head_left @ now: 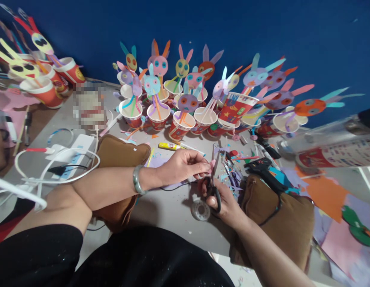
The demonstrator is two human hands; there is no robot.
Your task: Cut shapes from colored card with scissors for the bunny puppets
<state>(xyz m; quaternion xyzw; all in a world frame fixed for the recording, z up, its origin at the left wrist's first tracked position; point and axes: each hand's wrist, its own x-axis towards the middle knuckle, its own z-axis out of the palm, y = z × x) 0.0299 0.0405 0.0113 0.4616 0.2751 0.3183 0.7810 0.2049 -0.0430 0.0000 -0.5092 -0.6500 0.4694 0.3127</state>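
My left hand, with a bracelet at the wrist, pinches a small piece of pink paper between thumb and fingers. My right hand is closed round the dark handles of a pair of scissors. The scissor blades point up and away, right beside the pink paper; whether they touch it I cannot tell. Just below the hands lies a roll of clear tape. Paper scraps and pens are scattered beyond the scissors.
Several paper cups with paper rabbit-like faces line the back by the blue wall. Brown cushions lie on both sides. A glue gun rests at right. White cables and a power strip are at left; a yellow glue stick lies ahead.
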